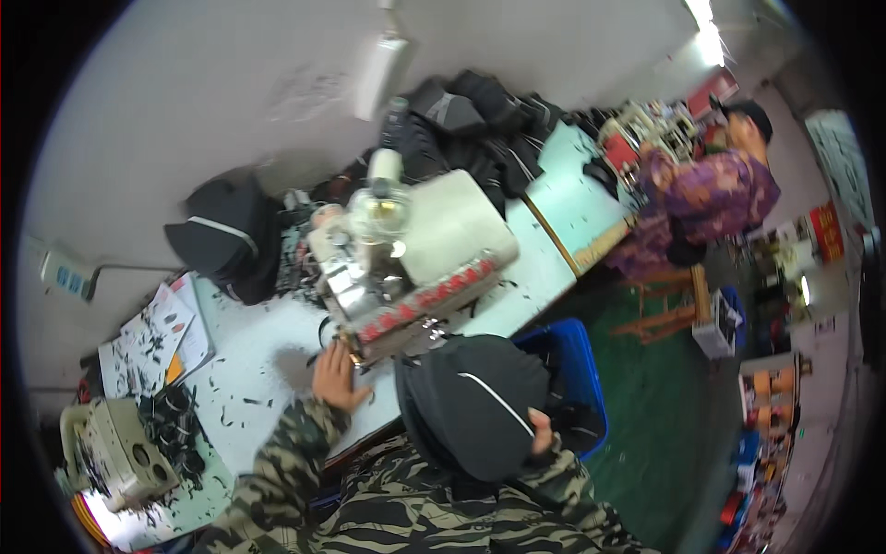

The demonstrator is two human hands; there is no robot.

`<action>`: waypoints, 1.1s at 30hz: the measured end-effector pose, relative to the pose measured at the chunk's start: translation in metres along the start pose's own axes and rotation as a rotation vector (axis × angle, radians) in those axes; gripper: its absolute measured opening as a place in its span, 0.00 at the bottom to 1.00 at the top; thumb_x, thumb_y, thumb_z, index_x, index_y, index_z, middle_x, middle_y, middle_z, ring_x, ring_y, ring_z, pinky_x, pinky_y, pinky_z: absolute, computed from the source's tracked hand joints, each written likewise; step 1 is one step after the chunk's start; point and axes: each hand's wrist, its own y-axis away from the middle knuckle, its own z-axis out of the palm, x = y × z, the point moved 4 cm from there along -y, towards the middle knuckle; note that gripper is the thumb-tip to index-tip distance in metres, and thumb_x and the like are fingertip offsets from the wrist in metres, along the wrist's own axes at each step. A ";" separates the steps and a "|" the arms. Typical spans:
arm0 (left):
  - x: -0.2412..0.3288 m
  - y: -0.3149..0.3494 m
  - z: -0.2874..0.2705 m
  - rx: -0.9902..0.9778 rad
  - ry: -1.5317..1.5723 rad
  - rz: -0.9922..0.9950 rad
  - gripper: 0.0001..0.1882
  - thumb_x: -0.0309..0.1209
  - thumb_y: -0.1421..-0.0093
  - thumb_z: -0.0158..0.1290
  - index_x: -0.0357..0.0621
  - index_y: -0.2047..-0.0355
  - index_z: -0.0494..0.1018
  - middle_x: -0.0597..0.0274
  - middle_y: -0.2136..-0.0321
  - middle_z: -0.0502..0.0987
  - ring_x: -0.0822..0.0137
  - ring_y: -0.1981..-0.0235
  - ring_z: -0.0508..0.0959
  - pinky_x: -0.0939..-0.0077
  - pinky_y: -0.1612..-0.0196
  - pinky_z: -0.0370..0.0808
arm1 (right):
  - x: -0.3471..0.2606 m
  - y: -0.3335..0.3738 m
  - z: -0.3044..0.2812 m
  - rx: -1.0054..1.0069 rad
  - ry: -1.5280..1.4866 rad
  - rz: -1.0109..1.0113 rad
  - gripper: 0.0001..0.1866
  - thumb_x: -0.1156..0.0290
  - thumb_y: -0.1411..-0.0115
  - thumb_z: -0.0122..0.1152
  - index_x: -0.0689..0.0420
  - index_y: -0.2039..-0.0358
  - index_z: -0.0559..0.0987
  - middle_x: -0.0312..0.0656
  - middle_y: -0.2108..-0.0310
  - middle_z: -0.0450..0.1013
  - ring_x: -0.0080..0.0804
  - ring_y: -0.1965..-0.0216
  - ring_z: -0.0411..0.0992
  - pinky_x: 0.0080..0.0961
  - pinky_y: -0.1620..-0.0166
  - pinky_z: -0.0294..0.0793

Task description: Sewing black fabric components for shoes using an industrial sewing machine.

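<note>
A black cap with a white stripe is held up close in front of me, beside the sewing machine. My right hand is closed on its right edge; mostly the thumb shows, and the other fingers are behind the cap. The cream sewing machine has a row of red marks along its near side. My left hand rests on the white table by the machine's left end, fingers stretched toward the needle area and thumb apart. I make out nothing in it.
Black caps are stacked left of the machine and heaped behind it. A blue bin with dark pieces stands right of the table. Dark scraps litter the tabletop. Another machine sits at lower left. A co-worker works at the far right.
</note>
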 end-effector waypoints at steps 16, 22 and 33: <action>0.252 -0.098 0.005 -0.319 -0.065 0.290 0.14 0.27 0.59 0.56 0.43 0.68 0.71 0.61 0.66 0.70 0.60 0.57 0.68 0.68 0.59 0.67 | -0.021 -0.077 -0.121 0.280 0.228 -0.003 0.50 0.52 0.58 0.68 0.71 0.45 0.55 0.54 0.50 0.64 0.38 0.49 0.64 0.27 0.48 0.63; 0.264 -0.116 0.037 -0.735 -0.024 0.022 0.07 0.34 0.57 0.52 0.44 0.83 0.70 0.56 0.81 0.73 0.56 0.73 0.75 0.63 0.70 0.69 | -0.026 -0.080 -0.135 0.038 0.683 -0.286 0.53 0.57 0.62 0.73 0.70 0.43 0.52 0.53 0.50 0.63 0.39 0.48 0.63 0.28 0.46 0.61; 0.240 -0.173 -0.081 -0.632 0.656 -0.499 0.12 0.33 0.46 0.51 0.41 0.83 0.67 0.71 0.90 0.63 0.80 0.90 0.61 0.83 0.88 0.56 | -0.089 -0.014 -0.058 -0.413 0.934 -0.470 0.54 0.64 0.64 0.69 0.63 0.40 0.47 0.52 0.47 0.58 0.40 0.44 0.57 0.31 0.42 0.55</action>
